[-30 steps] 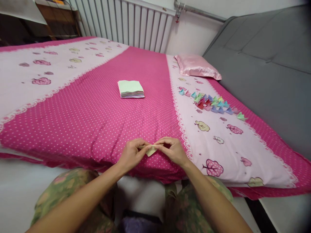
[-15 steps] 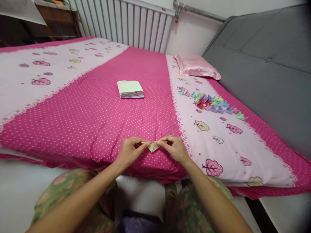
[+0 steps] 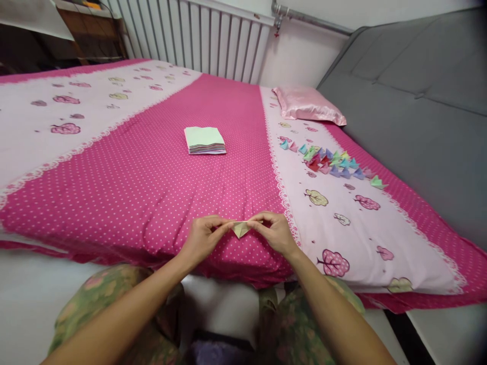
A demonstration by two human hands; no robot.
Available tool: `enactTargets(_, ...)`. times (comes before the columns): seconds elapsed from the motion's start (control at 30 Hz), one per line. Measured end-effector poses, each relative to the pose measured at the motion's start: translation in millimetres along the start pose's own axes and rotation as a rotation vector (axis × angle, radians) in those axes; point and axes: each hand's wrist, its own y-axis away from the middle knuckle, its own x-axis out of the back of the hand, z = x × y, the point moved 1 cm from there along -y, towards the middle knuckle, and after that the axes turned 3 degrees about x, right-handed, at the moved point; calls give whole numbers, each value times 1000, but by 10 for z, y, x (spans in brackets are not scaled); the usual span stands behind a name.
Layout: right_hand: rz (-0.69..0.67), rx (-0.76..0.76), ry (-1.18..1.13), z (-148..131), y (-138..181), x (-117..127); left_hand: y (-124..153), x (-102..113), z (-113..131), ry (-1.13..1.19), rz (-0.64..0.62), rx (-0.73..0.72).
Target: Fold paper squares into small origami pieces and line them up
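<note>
the small pale yellow-green folded paper piece [image 3: 241, 229] sits at the 6 o'clock edge of the pink polka-dot bedsheet [image 3: 152, 167], just above the fabric. the left hand [image 3: 203, 238] pinches its 9 o'clock tip between thumb and forefinger and the right hand [image 3: 274, 232] pinches its 3 o'clock tip, so both hands are closed narrow on the paper, with a triangular point hanging down between them. the step in hand looks like setting a crease. it probably goes best with an even pull from both sides, the top edge level, and the fingertips close to the fold line so the small point does not skew (thin paper tears or creases crooked if one side leads). the stack of pastel square paper sheets [image 3: 204, 140] lies well apart at 11 o'clock from the hands. the cluster of small multicoloured folded paper shapes [image 3: 333, 163] lies at 2 o'clock, near the pink satin pillow [image 3: 308, 104].
</note>
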Motion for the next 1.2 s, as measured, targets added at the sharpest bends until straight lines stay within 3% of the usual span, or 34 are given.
enactTargets(0.4, -46, -54, -102, -34, 38, -77, -9, -78, 25, 378, -86, 281)
enactTargets(1.2, -178, -115, -129, -117, 57, -102, -22, -67, 44, 467, -93, 236)
